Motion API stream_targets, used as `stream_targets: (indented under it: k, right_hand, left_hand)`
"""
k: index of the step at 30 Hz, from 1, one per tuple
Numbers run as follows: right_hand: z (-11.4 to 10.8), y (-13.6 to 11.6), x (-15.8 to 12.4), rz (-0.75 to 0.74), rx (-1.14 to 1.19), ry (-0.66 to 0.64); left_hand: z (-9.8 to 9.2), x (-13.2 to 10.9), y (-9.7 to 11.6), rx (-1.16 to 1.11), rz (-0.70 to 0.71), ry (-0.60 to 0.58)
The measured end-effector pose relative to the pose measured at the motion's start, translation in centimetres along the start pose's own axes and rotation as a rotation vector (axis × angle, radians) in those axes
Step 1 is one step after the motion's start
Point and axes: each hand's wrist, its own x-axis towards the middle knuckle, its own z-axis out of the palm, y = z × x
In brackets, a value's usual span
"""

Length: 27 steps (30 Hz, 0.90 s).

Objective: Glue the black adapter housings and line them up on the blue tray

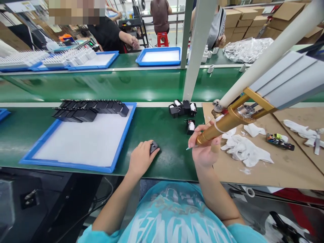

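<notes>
My left hand (pixel 140 158) is closed around a small black plastic housing (pixel 154 147) on the green bench, its fingers over the left side. My right hand (pixel 205 145) grips the lower end of a gold-coloured glue dispenser (pixel 209 136), which slants up to the right to a wide grey body. Its thin teal tip (pixel 188 148) points down left, apart from the housing. Beyond the hands, several black adapter housings with white parts inside (pixel 191 126) lie on the bench. Rows of black adapters (pixel 86 109) stand at the back of a blue-rimmed tray (pixel 116 148) on the left.
Cardboard (pixel 243 172) covers the bench at right, with crumpled white gloves (pixel 246 150) and a multicoloured object (pixel 279 141) on it. A pale upright post (pixel 196 50) rises at the bench's back edge. Across the green divider, co-workers sit near blue trays (pixel 158 64) and a heap of clear bags (pixel 248 50).
</notes>
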Motion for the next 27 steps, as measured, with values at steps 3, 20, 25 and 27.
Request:
stream_targets:
  k: [3,20,25,27]
  right_hand:
    - [0.0,0.0,0.0,-0.002,-0.01,-0.008]
    - [0.0,0.0,0.1,-0.023,-0.012,0.012]
    - [-0.2,-0.1,0.1,-0.03,0.011,0.005]
    - [-0.3,-0.2,0.1,-0.026,0.034,0.005]
  left_hand:
    - [0.1,-0.3,0.4,0.01,0.026,-0.023]
    - [-0.6,0.5,2.4,-1.68,-0.747,-0.195]
    - [-1.1,0.7,2.5,-1.757,-0.719,-0.202]
    - [-1.0,0.7,2.2,-1.754,-0.715,-0.175]
